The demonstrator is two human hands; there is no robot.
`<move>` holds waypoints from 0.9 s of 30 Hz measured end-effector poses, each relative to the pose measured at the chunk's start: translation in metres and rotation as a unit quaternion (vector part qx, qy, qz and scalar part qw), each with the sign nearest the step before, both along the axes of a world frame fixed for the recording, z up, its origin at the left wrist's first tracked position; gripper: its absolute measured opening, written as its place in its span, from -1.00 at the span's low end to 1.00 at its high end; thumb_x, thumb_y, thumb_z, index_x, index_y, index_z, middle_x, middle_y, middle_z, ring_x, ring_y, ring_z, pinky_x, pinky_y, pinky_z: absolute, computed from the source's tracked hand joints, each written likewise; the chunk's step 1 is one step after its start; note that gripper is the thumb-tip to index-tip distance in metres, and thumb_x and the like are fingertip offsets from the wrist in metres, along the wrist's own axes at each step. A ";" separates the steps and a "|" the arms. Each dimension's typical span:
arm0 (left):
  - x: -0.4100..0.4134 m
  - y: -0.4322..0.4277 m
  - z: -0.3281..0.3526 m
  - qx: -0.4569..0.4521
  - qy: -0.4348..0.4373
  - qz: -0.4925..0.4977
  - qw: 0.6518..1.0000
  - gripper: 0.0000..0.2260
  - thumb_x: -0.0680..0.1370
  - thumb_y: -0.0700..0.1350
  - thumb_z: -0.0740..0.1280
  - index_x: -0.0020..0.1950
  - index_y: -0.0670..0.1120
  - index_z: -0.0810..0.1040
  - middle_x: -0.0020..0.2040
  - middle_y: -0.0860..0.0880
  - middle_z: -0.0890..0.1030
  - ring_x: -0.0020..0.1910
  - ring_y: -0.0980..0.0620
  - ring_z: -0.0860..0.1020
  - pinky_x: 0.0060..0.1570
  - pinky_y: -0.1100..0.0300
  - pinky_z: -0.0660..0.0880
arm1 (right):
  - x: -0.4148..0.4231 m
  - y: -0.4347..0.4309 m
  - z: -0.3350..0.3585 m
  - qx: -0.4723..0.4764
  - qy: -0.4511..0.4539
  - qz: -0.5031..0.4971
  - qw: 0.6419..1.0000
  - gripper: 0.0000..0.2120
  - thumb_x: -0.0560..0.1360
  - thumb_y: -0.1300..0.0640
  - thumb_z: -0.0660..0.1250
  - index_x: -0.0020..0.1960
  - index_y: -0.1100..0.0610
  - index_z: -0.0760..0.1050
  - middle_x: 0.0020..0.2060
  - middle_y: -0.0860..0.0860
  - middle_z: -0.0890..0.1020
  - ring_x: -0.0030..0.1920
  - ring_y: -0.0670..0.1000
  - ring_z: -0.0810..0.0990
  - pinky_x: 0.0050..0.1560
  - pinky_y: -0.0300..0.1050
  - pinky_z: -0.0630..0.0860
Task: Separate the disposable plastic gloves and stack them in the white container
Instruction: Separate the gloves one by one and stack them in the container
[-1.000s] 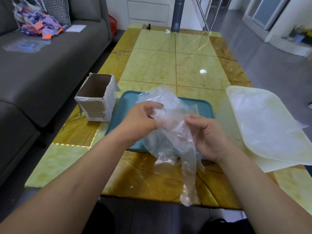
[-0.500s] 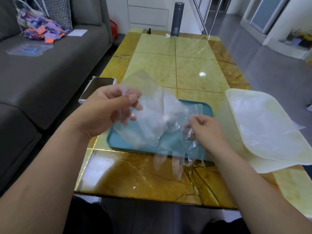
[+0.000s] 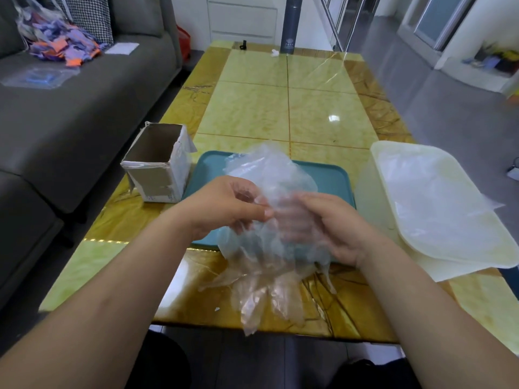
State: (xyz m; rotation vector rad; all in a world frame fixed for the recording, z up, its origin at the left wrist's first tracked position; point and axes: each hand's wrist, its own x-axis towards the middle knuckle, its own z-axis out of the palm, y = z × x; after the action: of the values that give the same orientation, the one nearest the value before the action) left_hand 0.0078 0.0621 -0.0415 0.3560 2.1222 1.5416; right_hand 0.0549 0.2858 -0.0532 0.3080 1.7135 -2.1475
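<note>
Back together over the teal tray (image 3: 331,178) after spreading apart: pinching the glove bunch (image 3: 269,169) with the left hand (image 3: 224,209), seemingly gripping it with the right hand (image 3: 334,228). Not yet feeding the white container (image 3: 373,192).

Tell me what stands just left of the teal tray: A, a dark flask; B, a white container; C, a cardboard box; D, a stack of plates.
C: the open cardboard box stands by the tray on its left edge; the white container lies to its right, the flask at the far end of the table.
</note>
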 end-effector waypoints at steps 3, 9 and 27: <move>0.000 0.001 -0.001 -0.001 -0.003 -0.015 1.000 -0.75 0.45 -0.23 0.60 -0.04 -0.32 0.60 -0.29 -0.09 0.66 -0.36 -0.02 0.56 -0.37 0.17 0.48 | -0.001 0.001 0.001 -0.010 -0.022 0.036 0.999 -0.48 0.70 -0.14 0.17 0.33 0.24 0.63 0.23 0.21 0.69 0.27 0.21 0.64 0.22 0.03 0.58; -0.001 0.011 -0.007 0.012 0.024 0.053 0.998 -0.77 0.43 -0.19 0.63 -0.12 -0.19 0.60 -0.37 -0.06 0.59 -0.41 0.02 0.53 -0.36 0.15 0.42 | 0.004 -0.002 0.008 0.019 0.039 0.099 0.994 -0.42 0.54 -0.23 0.28 0.30 0.18 0.65 0.17 0.16 0.72 0.18 0.15 0.71 0.28 0.27 0.59; -0.013 -0.017 -0.019 0.039 -0.112 0.043 0.992 -0.38 0.36 0.16 0.64 0.34 -0.04 0.60 0.14 -0.11 0.73 0.10 0.00 0.72 0.10 0.05 0.64 | 0.004 0.004 0.000 -0.048 -0.035 0.009 0.998 -0.79 0.60 0.17 0.33 0.03 0.24 0.72 -0.04 0.21 0.72 -0.02 0.18 0.72 0.26 0.22 0.56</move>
State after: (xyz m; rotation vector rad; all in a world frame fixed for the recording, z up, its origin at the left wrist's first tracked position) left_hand -0.0055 0.0455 -0.0608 0.1135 1.9295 1.6342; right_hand 0.0584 0.2894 -0.0537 0.3361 1.5626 -2.1711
